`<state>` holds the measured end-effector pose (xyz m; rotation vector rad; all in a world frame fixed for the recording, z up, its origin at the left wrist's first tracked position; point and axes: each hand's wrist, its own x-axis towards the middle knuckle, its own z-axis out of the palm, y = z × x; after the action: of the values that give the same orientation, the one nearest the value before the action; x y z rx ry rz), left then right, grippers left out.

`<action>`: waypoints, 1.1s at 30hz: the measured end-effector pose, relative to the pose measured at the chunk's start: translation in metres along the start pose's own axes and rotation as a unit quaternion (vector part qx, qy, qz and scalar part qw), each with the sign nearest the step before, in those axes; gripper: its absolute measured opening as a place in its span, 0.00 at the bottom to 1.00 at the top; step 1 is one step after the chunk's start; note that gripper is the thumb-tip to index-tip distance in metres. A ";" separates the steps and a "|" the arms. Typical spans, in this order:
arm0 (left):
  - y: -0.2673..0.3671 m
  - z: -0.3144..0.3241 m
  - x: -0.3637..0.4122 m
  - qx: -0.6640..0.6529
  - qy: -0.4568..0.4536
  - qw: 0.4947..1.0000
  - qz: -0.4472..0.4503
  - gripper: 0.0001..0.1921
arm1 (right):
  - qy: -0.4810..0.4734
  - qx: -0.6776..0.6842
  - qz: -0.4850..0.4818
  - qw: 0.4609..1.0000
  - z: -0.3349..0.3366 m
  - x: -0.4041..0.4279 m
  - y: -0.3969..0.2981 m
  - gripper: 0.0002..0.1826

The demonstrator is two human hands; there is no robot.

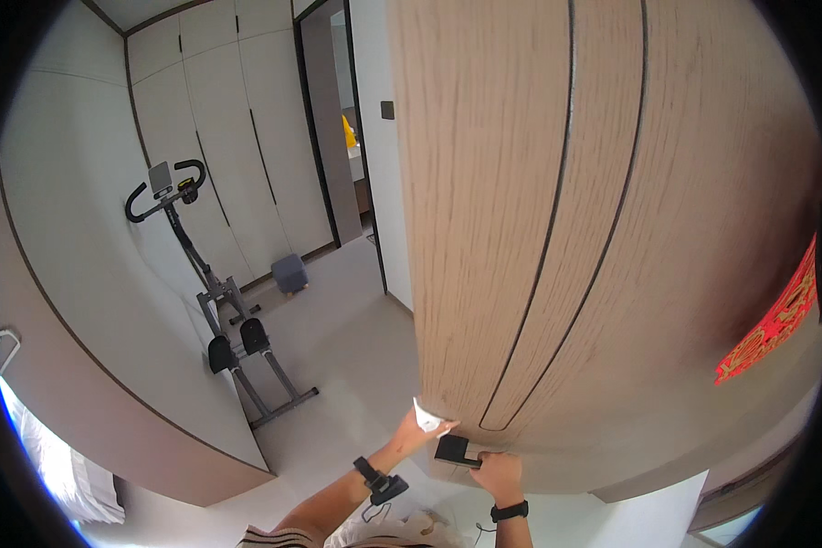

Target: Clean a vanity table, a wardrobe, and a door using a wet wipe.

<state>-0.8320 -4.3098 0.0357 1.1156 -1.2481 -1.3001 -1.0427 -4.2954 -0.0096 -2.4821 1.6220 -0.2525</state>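
A wood-grain door (479, 205) with two dark inlaid lines fills the right half of the head view. My right hand (500, 474) is wrapped around its black lever handle (452, 450). Just left of the handle, my left hand (418, 435) holds a white cloth or tissue (426, 416) against the door's edge. Part of the cloth is hidden by the fingers. A black strapped device (382, 481) is on my left wrist, and a black band (509, 512) circles the right one.
A grey stepper exercise machine (226, 308) stands by the left wall. Behind it are pale wardrobe doors (212, 137) and a small grey stool (290, 273). An open doorway (346, 137) lies beyond. Red paper decoration (770, 329) hangs at the far right.
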 end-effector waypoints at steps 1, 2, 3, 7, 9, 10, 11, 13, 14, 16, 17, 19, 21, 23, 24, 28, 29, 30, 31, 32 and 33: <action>-0.022 -0.002 -0.001 0.054 0.024 0.998 -0.015 0.37 | 0.002 0.004 0.002 1.000 0.001 -0.002 0.001 0.14; -0.034 -0.005 0.002 0.107 0.046 0.993 -0.028 0.36 | -0.002 0.004 -0.001 1.000 0.001 -0.002 0.005 0.14; -0.037 -0.004 0.003 0.110 0.043 0.993 -0.028 0.36 | -0.007 0.005 -0.005 1.000 0.000 -0.003 0.006 0.14; -0.050 -0.003 0.006 -0.076 0.018 0.997 -0.008 0.36 | -0.021 0.018 0.012 1.000 -0.009 -0.004 0.003 0.14; -0.048 -0.009 0.004 0.014 -0.006 1.000 -0.003 0.35 | -0.003 0.014 0.008 1.000 -0.013 -0.005 0.001 0.14; -0.048 -0.009 0.003 0.011 -0.008 1.000 -0.005 0.35 | -0.005 0.013 0.011 1.000 -0.018 -0.006 -0.002 0.14; -0.050 -0.009 0.002 0.001 0.007 1.000 0.008 0.34 | -0.013 0.002 0.010 1.000 -0.023 -0.006 -0.005 0.13; -0.045 -0.006 0.002 -0.009 0.016 1.000 0.022 0.33 | -0.019 -0.010 0.014 1.000 -0.021 -0.006 -0.006 0.12; -0.042 -0.005 0.003 -0.055 -0.006 0.998 -0.008 0.32 | -0.008 0.003 0.025 1.000 -0.015 -0.006 -0.003 0.13; -0.031 0.001 0.004 -0.090 -0.007 0.996 -0.024 0.31 | -0.003 0.004 0.025 1.000 -0.012 -0.006 -0.001 0.13; -0.027 0.003 0.004 -0.096 0.000 0.995 -0.022 0.32 | -0.008 0.005 0.032 0.999 -0.012 -0.004 0.001 0.13; -0.038 -0.004 0.010 0.190 0.026 0.973 0.126 0.35 | -0.003 0.009 0.032 0.999 -0.018 -0.003 -0.002 0.13; -0.030 0.001 0.005 0.067 0.029 0.996 0.044 0.38 | 0.012 0.009 0.035 0.999 -0.013 -0.007 0.001 0.13; -0.018 -0.001 0.008 0.046 0.015 0.998 0.037 0.39 | 0.033 0.009 0.038 0.999 -0.011 0.001 -0.002 0.12; -0.026 -0.009 0.007 0.037 0.009 0.999 0.017 0.39 | 0.051 0.004 0.024 0.998 -0.012 0.000 -0.007 0.11; -0.037 0.011 -0.008 -0.083 0.032 0.995 0.053 0.39 | 0.075 0.006 -0.004 0.997 -0.023 -0.009 -0.001 0.10; -0.042 0.007 -0.004 -0.051 0.055 0.993 0.087 0.39 | 0.071 0.000 -0.007 0.997 -0.025 -0.006 -0.001 0.09; -0.034 0.005 -0.007 0.025 0.077 0.994 0.077 0.37 | 0.035 -0.009 0.012 0.999 -0.030 -0.005 -0.006 0.10; -0.017 0.006 -0.013 0.021 0.077 0.994 0.071 0.37 | 0.029 -0.011 0.014 0.999 -0.029 -0.008 -0.003 0.10; 0.003 0.004 -0.015 0.100 0.038 0.993 0.049 0.37 | 0.017 -0.009 0.032 0.999 -0.026 -0.011 0.000 0.10; 0.021 0.000 -0.019 0.181 0.007 0.983 0.029 0.38 | 0.008 -0.005 0.041 0.999 -0.027 -0.012 0.000 0.11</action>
<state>-0.8291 -4.2910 0.0561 1.3270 -1.5360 -1.0436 -1.0533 -4.2853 0.0156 -2.4205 1.7302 -0.2535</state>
